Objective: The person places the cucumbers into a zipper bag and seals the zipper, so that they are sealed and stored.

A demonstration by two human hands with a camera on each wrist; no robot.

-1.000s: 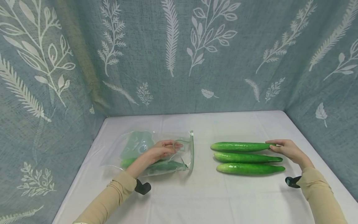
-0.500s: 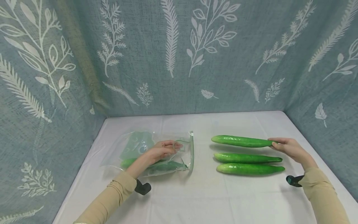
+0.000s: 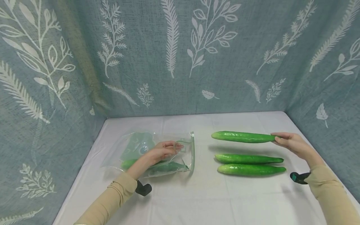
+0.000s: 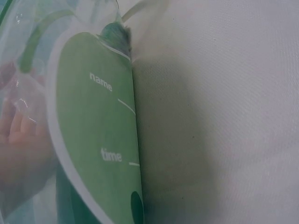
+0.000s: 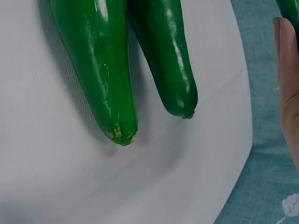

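Observation:
My right hand (image 3: 295, 146) grips the stem end of a long green cucumber (image 3: 242, 137), held level above the table; the right wrist view catches only its dark end (image 5: 290, 8) beside the hand. Two more cucumbers, one (image 3: 248, 158) behind the other (image 3: 251, 169), lie side by side below it. On the left, a clear zip bag (image 3: 193, 156) lies with its mouth towards the right and a cucumber (image 3: 168, 167) inside. My left hand (image 3: 157, 153) holds the upper film near that mouth. Through the plastic, the left wrist view shows the fingers (image 4: 23, 126) beside a green printed label (image 4: 88, 121).
A white cloth covers the table (image 3: 208, 197). Blue-green patterned curtains (image 3: 180, 93) stand along its back and both sides. A dark wrist camera (image 3: 299, 178) sticks out at the right wrist, and another (image 3: 143, 188) at the left.
My right hand has lifted the rearmost cucumber off the table, raising it away from the other two. The left hand and the zip bag have stayed in place.

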